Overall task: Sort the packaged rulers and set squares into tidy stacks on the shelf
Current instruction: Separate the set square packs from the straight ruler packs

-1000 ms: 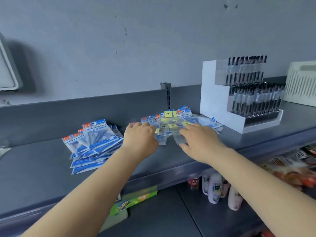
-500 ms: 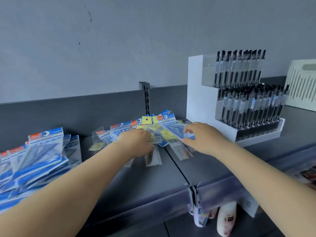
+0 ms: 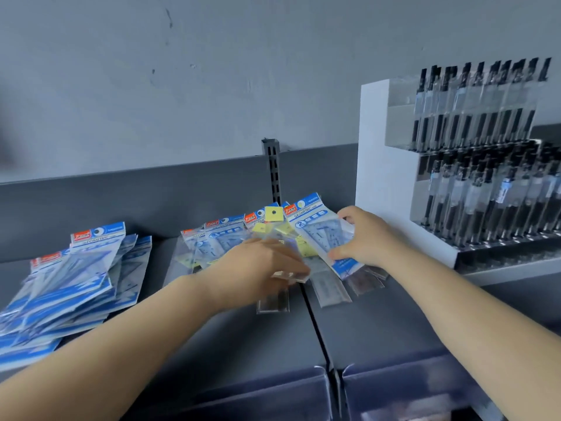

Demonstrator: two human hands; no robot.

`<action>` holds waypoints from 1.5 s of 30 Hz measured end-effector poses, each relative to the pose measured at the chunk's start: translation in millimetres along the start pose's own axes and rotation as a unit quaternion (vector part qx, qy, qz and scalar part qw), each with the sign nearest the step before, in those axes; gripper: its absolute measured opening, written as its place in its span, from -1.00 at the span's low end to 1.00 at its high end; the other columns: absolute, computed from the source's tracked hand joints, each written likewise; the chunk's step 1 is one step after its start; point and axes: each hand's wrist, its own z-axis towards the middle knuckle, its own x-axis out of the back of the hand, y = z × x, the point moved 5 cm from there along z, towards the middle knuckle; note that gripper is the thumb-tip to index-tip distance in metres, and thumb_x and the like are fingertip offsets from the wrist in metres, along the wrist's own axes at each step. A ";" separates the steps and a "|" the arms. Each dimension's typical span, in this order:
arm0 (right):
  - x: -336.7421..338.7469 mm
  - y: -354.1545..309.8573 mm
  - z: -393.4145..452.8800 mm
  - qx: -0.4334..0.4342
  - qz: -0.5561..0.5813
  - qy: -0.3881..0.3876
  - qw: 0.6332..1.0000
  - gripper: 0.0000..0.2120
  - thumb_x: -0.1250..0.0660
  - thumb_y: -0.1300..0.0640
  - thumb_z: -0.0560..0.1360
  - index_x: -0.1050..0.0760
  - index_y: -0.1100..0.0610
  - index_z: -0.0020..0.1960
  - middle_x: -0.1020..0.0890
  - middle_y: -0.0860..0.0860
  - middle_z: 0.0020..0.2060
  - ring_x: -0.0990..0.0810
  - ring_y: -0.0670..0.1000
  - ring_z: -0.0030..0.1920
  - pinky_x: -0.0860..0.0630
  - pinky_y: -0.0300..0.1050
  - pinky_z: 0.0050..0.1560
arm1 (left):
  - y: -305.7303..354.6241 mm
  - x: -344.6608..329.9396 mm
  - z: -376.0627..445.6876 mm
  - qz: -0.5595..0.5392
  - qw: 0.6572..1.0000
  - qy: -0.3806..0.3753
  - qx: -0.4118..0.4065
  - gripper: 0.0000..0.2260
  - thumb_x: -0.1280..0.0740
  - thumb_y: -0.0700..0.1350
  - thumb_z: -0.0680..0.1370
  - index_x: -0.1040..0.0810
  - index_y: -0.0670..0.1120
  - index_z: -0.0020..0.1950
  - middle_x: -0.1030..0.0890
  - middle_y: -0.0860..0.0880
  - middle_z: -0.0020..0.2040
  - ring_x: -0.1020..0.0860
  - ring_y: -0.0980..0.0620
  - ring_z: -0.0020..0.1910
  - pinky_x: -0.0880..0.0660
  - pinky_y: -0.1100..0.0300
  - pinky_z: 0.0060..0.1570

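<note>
On the dark grey metal shelf (image 3: 230, 344), the mixed heap of blue-headed set-square packets and clear ruler sleeves (image 3: 273, 235) lies at 12 o'clock. The right hand (image 3: 361, 238) pinches a blue packet; the left hand (image 3: 258, 265) grips thin sleeves. They look light, slippery and bendable; edges seem the best hold.

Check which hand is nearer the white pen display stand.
Right. The right hand grips a blue set-square packet just beside the pen display stand; the left hand is farther left on the mixed pile.

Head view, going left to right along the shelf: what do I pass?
Blue set-square stack → left hand on the mixed pile → right hand gripping a blue set-square pack → white pen display.
</note>
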 end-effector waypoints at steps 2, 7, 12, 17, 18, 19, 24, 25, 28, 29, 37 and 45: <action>-1.1 1.0 1.7 -0.007 0.038 0.000 0.999 -0.25 -0.53 0.21 0.30 -0.24 0.15 0.39 -0.45 0.08 0.30 -0.47 0.08 0.22 -0.45 -0.07 0.14 | 5.3 2.4 -6.0 0.018 0.999 -0.023 -0.036 -0.74 -0.25 -0.08 0.46 -0.64 0.02 0.08 -0.65 0.07 0.05 -0.60 -0.02 -0.01 -0.56 -0.02 -0.07; 1.7 0.7 5.5 0.001 0.144 0.040 0.989 -0.67 -0.34 0.33 0.39 -0.48 0.35 0.14 -0.59 0.27 0.08 -0.56 0.29 0.06 -0.39 -0.10 -0.12 | 32.1 26.3 -17.4 0.070 0.992 0.073 -0.074 -0.75 -0.22 -0.09 0.52 -0.68 -0.01 0.02 -0.68 0.06 -0.09 -0.62 -0.01 -0.17 -0.52 0.22 -0.18; 5.4 -8.9 0.0 0.030 0.216 0.024 0.976 -0.85 -0.25 0.34 0.46 -0.54 0.21 -0.03 -0.61 0.16 -0.16 -0.53 0.10 -0.21 -0.34 -0.16 -0.31 | 57.3 41.4 -28.0 0.097 0.973 0.194 -0.080 -0.80 -0.27 -0.05 0.55 -0.69 -0.02 0.01 -0.67 0.08 -0.17 -0.58 -0.02 -0.22 -0.47 0.20 -0.23; 3.9 -8.3 -7.7 0.012 0.293 0.008 0.956 -0.84 -0.29 0.36 0.46 -0.50 0.13 -0.07 -0.61 0.15 -0.10 -0.58 0.17 -0.09 -0.47 -0.04 -0.11 | 44.5 34.8 -27.3 -0.033 0.987 0.132 0.084 -0.60 -0.39 0.17 0.40 -0.64 -0.03 0.13 -0.67 0.02 0.04 -0.50 0.12 0.03 -0.46 0.24 0.03; 4.0 -8.2 -9.1 0.010 0.301 0.004 0.953 -0.83 -0.29 0.37 0.45 -0.50 0.12 -0.11 -0.62 0.16 -0.10 -0.59 0.17 -0.09 -0.47 -0.02 -0.11 | 36.8 35.5 -35.1 -0.065 0.982 0.106 0.142 -0.53 -0.43 0.17 0.38 -0.60 -0.03 0.21 -0.63 0.03 0.14 -0.48 0.15 0.11 -0.39 0.30 0.13; 4.0 -8.8 -10.9 0.009 0.307 -0.002 0.952 -0.82 -0.29 0.38 0.45 -0.49 0.10 -0.14 -0.62 0.17 -0.10 -0.60 0.17 -0.11 -0.49 -0.01 -0.11 | 27.0 36.7 -46.4 -0.084 0.971 0.090 0.205 -0.49 -0.47 0.15 0.37 -0.56 -0.02 0.26 -0.59 0.05 0.20 -0.46 0.15 0.17 -0.35 0.32 0.19; 0.2 -19.0 -19.2 0.006 0.339 -0.048 0.940 -0.82 -0.27 0.39 0.47 -0.52 0.18 0.00 -0.62 0.17 -0.09 -0.60 0.17 -0.09 -0.52 0.11 0.00 | -11.5 43.7 -115.2 0.012 0.868 0.063 0.492 -0.55 -0.40 0.11 0.44 -0.48 -0.01 0.28 -0.55 0.04 0.17 -0.51 0.01 0.13 -0.40 0.21 0.03; 1.6 -21.5 -19.8 0.009 0.347 -0.050 0.936 -0.81 -0.26 0.40 0.48 -0.52 0.20 0.02 -0.61 0.17 -0.10 -0.59 0.17 -0.10 -0.52 0.10 0.00 | -14.2 41.0 -123.5 0.016 0.852 0.049 0.521 -0.56 -0.38 0.14 0.44 -0.49 -0.03 0.24 -0.56 0.02 0.14 -0.51 -0.02 0.10 -0.38 0.20 -0.02; 2.3 -30.2 -24.0 0.023 0.348 -0.048 0.936 -0.84 -0.27 0.37 0.48 -0.50 0.16 0.00 -0.61 0.15 -0.09 -0.59 0.16 -0.08 -0.52 0.09 -0.01 | -14.3 32.0 -144.8 0.019 0.822 0.007 0.569 -0.52 -0.37 0.24 0.41 -0.51 -0.10 0.11 -0.60 -0.03 0.01 -0.52 -0.07 0.00 -0.42 0.15 -0.10; 2.8 -33.6 -25.3 0.027 0.343 -0.048 0.938 -0.84 -0.27 0.35 0.48 -0.50 0.16 0.01 -0.61 0.14 -0.07 -0.60 0.15 -0.08 -0.52 0.08 -0.01 | -14.4 29.2 -148.1 0.017 0.817 0.000 0.576 -0.52 -0.38 0.24 0.40 -0.51 -0.11 0.10 -0.60 -0.05 0.00 -0.53 -0.07 -0.01 -0.45 0.13 -0.07; -17.8 -76.1 -43.4 0.050 0.380 -0.105 0.918 -0.84 -0.27 0.37 0.48 -0.50 0.13 -0.10 -0.62 0.12 -0.13 -0.62 0.13 -0.14 -0.56 0.04 -0.11 | -16.1 32.1 -162.2 -0.152 0.778 0.157 0.589 -0.43 -0.54 -0.14 0.34 -0.43 -0.15 0.29 -0.50 -0.02 -0.06 -0.46 0.03 -0.11 -0.33 0.26 -0.11; -70.4 -132.0 -61.8 0.046 0.430 -0.150 0.889 -0.72 -0.16 0.49 0.43 -0.49 0.15 -0.17 -0.60 0.15 -0.16 -0.56 0.11 -0.14 -0.52 0.02 -0.03 | -34.7 43.7 -207.1 -0.364 0.667 0.367 0.536 -0.59 -0.51 -0.21 0.38 -0.49 -0.12 0.19 -0.51 0.00 -0.28 -0.45 0.08 -0.49 -0.40 0.24 -0.47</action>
